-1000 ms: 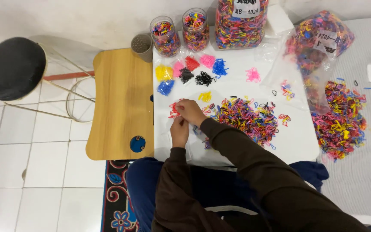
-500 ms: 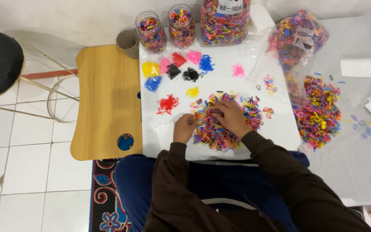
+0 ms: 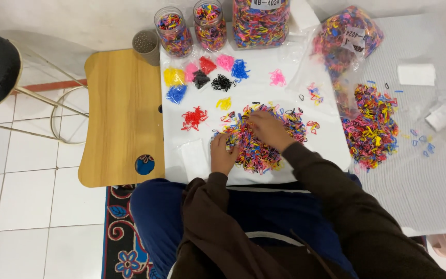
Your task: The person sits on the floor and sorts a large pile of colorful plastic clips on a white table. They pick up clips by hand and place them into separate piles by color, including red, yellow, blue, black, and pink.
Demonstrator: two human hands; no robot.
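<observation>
A heap of small mixed-colour rubber bands (image 3: 264, 142) lies on the white sheet (image 3: 295, 93), tangled in red, blue, yellow, pink and black. The left hand (image 3: 223, 154) rests at the heap's near-left edge, fingers curled loosely, tips touching the bands; whether it pinches any cannot be told. The right hand (image 3: 268, 129) lies flat on top of the heap, fingers spread, grasping nothing visible. Left of the heap sits a sorted red cluster (image 3: 194, 118); beyond the heap stand clear jars (image 3: 210, 23) of bands.
</observation>
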